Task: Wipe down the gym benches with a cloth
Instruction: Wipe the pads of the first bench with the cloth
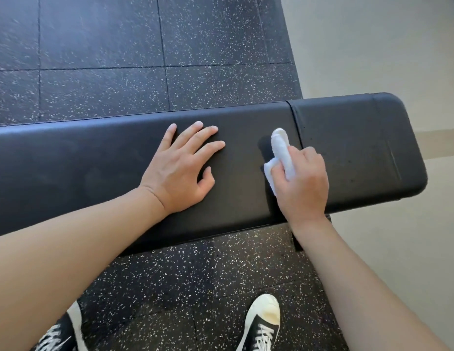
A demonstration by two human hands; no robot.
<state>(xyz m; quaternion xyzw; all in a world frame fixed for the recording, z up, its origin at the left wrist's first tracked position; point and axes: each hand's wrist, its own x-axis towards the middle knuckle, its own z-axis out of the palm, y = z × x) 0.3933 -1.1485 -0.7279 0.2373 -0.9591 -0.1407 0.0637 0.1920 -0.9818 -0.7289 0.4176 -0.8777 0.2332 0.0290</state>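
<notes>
A black padded gym bench (94,160) runs across the view from left to right, with a seam splitting off a shorter pad (360,148) at the right end. My left hand (180,171) lies flat on the long pad, fingers spread and straight. My right hand (304,183) grips a white cloth (279,153), folded over its fingers, and presses it on the pad just left of the seam. A darker damp-looking patch shows on the pad beside the cloth.
Black rubber floor tiles with white speckles (107,59) lie beyond and in front of the bench. A beige floor (373,46) starts at the right. My two black-and-white sneakers (261,325) stand on the tiles near the bench's front edge.
</notes>
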